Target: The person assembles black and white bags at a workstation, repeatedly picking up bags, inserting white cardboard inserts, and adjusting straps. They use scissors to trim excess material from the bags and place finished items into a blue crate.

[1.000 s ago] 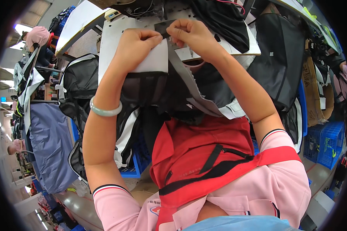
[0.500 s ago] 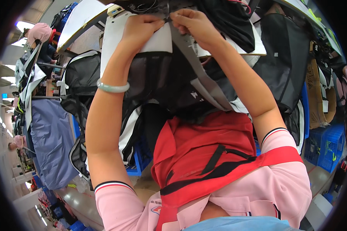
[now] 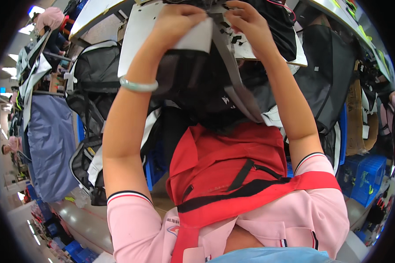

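Observation:
At the far edge of the worktop [image 3: 131, 48], my left hand [image 3: 177, 24] is closed, its thumb and fingers together at the upper edge of a white panel [image 3: 199, 37]. Motion blurs its fingertips. Black mesh fabric [image 3: 175, 72] hangs from the panel toward my lap. My right hand [image 3: 248, 24] is apart from the left, with loosely curled, separated fingers and no clear hold on anything. Between the hands a grey strap [image 3: 228, 65] runs down over the black fabric. Metal machine parts [image 3: 215, 6] show partly at the top edge.
Small black scraps [image 3: 237, 39] lie on the worktop beside my right hand. Black fabric [image 3: 276, 30] covers its right side. Black-and-white bag pieces [image 3: 94, 65] hang at left; a large black panel [image 3: 329, 74] hangs at right. Blue crates [image 3: 362, 179] stand lower right. Another person [image 3: 48, 19] sits far left.
My hands have drawn apart; the right has moved right, away from the strap's upper end. Black scraps on the worktop now show between them. The view has shifted slightly.

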{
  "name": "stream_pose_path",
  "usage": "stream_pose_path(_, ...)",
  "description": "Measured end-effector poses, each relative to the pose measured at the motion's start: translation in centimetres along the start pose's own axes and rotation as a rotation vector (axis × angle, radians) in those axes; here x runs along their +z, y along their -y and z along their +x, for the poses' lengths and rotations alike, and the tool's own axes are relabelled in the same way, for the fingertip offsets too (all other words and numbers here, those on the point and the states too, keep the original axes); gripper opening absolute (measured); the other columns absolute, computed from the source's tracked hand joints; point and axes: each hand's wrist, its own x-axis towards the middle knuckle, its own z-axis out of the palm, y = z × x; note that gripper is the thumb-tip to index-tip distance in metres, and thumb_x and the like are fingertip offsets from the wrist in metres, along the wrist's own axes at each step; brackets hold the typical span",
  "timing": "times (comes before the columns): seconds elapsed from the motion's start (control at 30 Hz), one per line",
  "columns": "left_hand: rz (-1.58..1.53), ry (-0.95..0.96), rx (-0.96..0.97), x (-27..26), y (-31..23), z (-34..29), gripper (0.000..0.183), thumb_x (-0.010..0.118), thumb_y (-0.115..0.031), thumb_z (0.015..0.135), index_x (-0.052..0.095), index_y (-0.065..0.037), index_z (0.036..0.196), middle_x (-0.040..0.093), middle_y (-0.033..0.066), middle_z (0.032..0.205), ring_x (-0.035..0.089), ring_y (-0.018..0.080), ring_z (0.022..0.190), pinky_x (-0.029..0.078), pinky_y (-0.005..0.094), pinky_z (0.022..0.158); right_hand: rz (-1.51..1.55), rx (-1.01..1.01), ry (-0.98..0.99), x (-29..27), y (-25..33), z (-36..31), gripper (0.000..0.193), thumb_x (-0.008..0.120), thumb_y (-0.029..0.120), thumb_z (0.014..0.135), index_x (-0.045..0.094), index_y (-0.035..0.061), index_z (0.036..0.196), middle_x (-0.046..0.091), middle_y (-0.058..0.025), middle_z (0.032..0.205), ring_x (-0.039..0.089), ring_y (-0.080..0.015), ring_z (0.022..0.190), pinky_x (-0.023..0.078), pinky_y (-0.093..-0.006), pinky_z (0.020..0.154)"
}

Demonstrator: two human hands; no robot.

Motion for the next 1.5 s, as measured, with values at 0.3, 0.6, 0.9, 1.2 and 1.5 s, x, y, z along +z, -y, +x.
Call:
stream_pose_path(0.3, 0.203, 0.478, 0.74, 21.0, -8.6, -21.4, 0.01, 0.066, -0.013, 0.067, 0.068, -0.003, 0.068, 0.066, 0.0139, 0.073, 0.067, 0.0281, 0.07, 0.052, 0.0382, 0.057, -0.657, 0.162, 0.615, 2.4, 4.8, -7.3, 0.036, 0.063, 0.023, 0.093, 0.062, 0.0094, 0.126, 0.063, -0.0061, 0.092, 0.057, -0.0108, 0.082, 0.048, -0.0246, 0.075)
stream_pose_path(0.6, 0.27, 0.607, 0.778, 23.5, -9.5, -24.9, 0.012, 0.066, -0.017, 0.07, 0.068, -0.006, 0.068, 0.067, 0.0096, 0.075, 0.067, 0.025, 0.073, 0.049, 0.0366, 0.06, -1.493, -0.477, 0.887, 12.5, -3.2, -7.5, 0.043, 0.069, 0.021, 0.084, 0.058, 0.0105, 0.124, 0.057, -0.0118, 0.124, 0.055, -0.0317, 0.112, 0.045, -0.0407, 0.096)
stream_pose_path(0.9, 0.243, 0.557, 0.693, 24.1, -8.3, -27.7, 0.017, 0.061, -0.018, 0.073, 0.067, -0.003, 0.069, 0.065, 0.0128, 0.077, 0.065, 0.03, 0.077, 0.049, 0.0412, 0.065, -1.225, -0.409, 0.352, 7.3, -4.0, -8.7, 0.037, 0.072, 0.019, 0.081, 0.061, 0.004, 0.113, 0.06, -0.0123, 0.113, 0.06, -0.034, 0.099, 0.048, -0.04, 0.087)
stream_pose_path(1.2, -0.202, -0.402, 0.118, 3.6, -1.2, -23.7, 0.02, 0.054, 0.0, 0.091, 0.06, -0.005, 0.11, 0.059, 0.0078, 0.093, 0.059, 0.0157, 0.085, 0.048, 0.0288, 0.08, -1.084, 0.059, 0.912, 7.3, -1.2, -18.2, 0.031, 0.055, 0.034, 0.095, 0.062, 0.0041, 0.093, 0.063, -0.0237, 0.08, 0.062, -0.0427, 0.079, 0.048, -0.0497, 0.068)
stream_pose_path(1.5, 1.168, 0.148, 0.061, -8.2, 14.7, -23.8, 0.039, 0.05, 0.005, 0.082, 0.061, -0.004, 0.119, 0.046, 0.0152, 0.142, 0.036, 0.0285, 0.139, 0.026, 0.0406, 0.116, -1.119, -0.162, 1.153, 5.2, 9.8, -21.4, 0.026, 0.062, 0.027, 0.091, 0.054, 0.0032, 0.082, 0.055, -0.0138, 0.069, 0.06, -0.0357, 0.069, 0.046, -0.0456, 0.061)
